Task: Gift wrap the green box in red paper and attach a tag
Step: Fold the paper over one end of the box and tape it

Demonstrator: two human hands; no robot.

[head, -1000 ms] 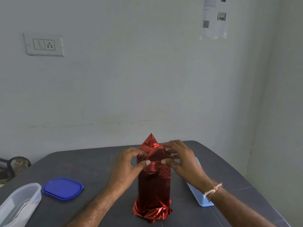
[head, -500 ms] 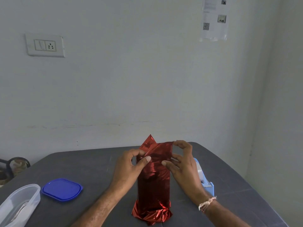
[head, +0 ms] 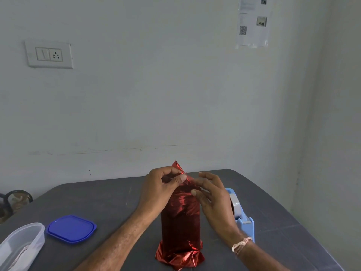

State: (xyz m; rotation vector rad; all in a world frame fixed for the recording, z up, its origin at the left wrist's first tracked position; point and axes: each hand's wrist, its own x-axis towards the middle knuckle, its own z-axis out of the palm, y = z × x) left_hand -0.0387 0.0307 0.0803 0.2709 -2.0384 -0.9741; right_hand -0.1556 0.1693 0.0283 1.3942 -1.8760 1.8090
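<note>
Folded down since half a second ago, the right top corner of the tall parcel in shiny red foil paper (head: 180, 222) now slopes to a single peak, and the left hand (head: 158, 188) has risen toward it. The parcel stands upright at the desk's (head: 97, 200) near middle, its foot crumpled outward. Both forearms reach in from below. The left fingers (head: 182, 178) curl and pinch the foil just under the peak. The right hand (head: 214, 200), a pale thread band (head: 241, 245) on its wrist, keeps its fingers (head: 207, 178) nearly straight beside the slope, thumb tip touching the front. A clear plastic tub (head: 21, 243) and a blue plastic lid (head: 71, 228) lie left. A light blue tape dispenser (head: 244, 223) sits just right. Beyond, the pale wall carries a white switch plate (head: 48, 54) and a printed sheet (head: 253, 22).
</note>
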